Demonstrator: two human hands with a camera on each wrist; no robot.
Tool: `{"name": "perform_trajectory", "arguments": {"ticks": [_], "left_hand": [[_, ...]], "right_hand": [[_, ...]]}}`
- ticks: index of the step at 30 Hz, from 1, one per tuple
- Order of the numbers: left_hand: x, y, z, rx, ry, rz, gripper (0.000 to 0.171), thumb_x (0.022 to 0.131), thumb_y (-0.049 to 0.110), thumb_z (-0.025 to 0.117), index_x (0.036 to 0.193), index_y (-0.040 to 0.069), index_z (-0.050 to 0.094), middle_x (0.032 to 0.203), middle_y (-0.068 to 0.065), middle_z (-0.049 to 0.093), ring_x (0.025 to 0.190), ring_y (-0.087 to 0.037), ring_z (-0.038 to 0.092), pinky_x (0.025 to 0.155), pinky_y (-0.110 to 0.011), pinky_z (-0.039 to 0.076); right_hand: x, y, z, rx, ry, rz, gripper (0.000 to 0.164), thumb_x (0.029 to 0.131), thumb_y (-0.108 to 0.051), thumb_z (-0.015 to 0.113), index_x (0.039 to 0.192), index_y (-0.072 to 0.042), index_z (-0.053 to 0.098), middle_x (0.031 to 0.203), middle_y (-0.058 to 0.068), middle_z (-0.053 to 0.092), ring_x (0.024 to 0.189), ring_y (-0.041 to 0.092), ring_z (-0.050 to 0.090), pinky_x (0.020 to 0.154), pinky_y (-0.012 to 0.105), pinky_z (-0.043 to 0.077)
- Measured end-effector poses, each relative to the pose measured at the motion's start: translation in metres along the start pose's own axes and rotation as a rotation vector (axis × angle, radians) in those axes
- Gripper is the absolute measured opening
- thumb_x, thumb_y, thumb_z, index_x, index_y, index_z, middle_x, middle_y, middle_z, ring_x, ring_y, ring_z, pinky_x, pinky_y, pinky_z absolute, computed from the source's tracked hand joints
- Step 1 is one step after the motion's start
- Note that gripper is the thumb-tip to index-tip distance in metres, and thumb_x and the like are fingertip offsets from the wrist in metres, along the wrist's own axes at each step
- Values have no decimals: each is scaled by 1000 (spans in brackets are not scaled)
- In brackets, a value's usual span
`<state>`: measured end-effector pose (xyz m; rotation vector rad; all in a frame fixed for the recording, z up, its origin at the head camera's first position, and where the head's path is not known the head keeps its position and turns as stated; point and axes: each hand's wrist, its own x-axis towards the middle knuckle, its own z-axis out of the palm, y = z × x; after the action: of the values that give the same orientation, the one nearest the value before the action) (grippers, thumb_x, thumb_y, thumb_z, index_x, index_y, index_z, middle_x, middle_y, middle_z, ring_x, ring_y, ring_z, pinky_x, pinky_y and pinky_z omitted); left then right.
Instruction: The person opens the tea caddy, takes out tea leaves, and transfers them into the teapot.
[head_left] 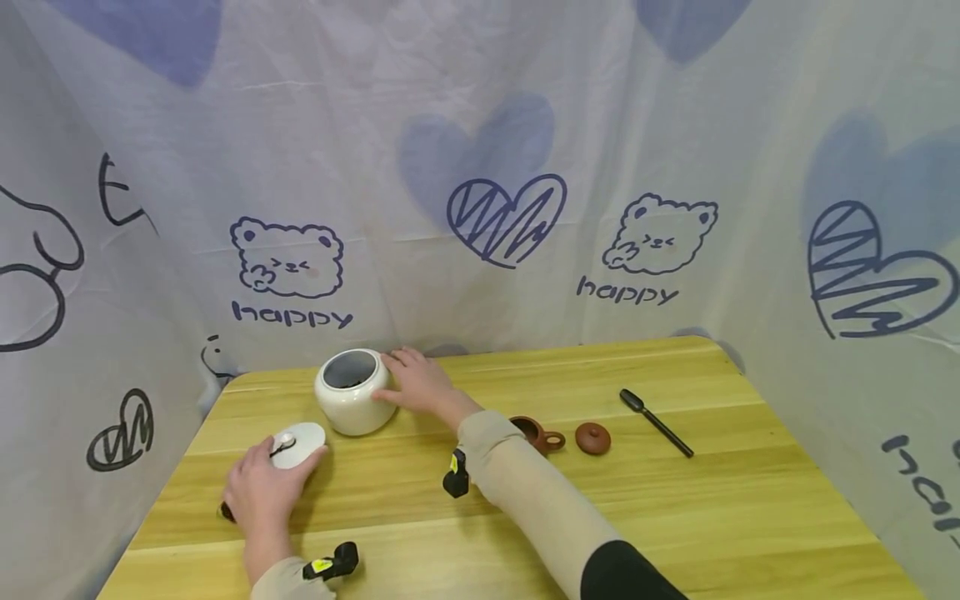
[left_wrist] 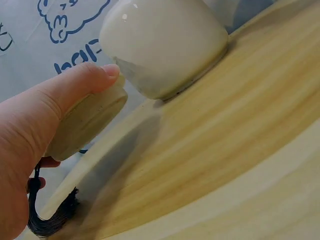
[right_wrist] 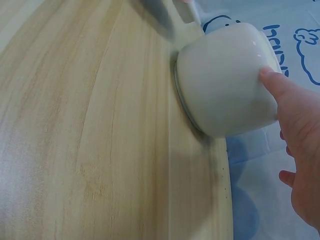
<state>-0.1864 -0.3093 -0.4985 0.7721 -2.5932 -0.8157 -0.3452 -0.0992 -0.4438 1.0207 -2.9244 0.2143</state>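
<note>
My left hand (head_left: pixel 262 487) grips a white jar lid (head_left: pixel 306 443) by its edge, with thumb and fingers on opposite sides. In the left wrist view the lid (left_wrist: pixel 90 122) is held above the table, its shadow below. A dark tassel (left_wrist: pixel 52 215) hangs from it. To the right of the lid stands the white jar (head_left: pixel 356 408), upright and uncovered, with some dark contents low inside. My right hand (head_left: pixel 420 385) rests against the jar's right side, fingers extended toward the back and thumb at the front. The thumb touches the jar wall (right_wrist: pixel 225 82) in the right wrist view.
A brown clay teapot (head_left: pixel 531 432) is partly hidden by my right forearm. Right of it lie its small brown lid (head_left: pixel 593 439) and a black scoop (head_left: pixel 657 423). The wooden table (head_left: pixel 397 508) meets a printed cloth backdrop (head_left: pixel 480 308) at the back.
</note>
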Motion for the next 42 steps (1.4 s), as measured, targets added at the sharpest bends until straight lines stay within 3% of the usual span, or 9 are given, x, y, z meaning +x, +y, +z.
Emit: {"name": "perform_trajectory", "arguments": {"ticks": [9,24,34,42], "left_hand": [[0,1,6,35,-80,-15,110,66,73,72,143,1,43,143,-29,44,129,-51,31,104,-64,23],[2,-2,10,105,-143,22,107,69,62,77,145,-1,36,145,-29,39,131,-53,29,104,-68,23],[7,1,2,131,-280,51,120,73,65,73,153,-4,16,151,-36,20,140,-55,11,107,-74,13],[10,17,-14,112,-337,83,117,76,63,70,154,-2,13,156,-36,7,144,-56,-5,109,-77,-1]], "right_hand": [[2,0,3,15,0,5,77,94,-65,44,155,-21,29,157,3,36,147,23,31,118,42,34],[1,0,5,32,10,12,77,93,-66,44,155,-22,29,157,3,37,147,23,30,117,43,34],[-2,2,4,43,13,2,74,94,-65,41,153,-22,32,158,3,34,148,24,28,118,44,32],[-8,13,-6,36,37,-36,73,95,-64,41,154,-21,31,159,7,32,149,29,27,119,49,30]]}}
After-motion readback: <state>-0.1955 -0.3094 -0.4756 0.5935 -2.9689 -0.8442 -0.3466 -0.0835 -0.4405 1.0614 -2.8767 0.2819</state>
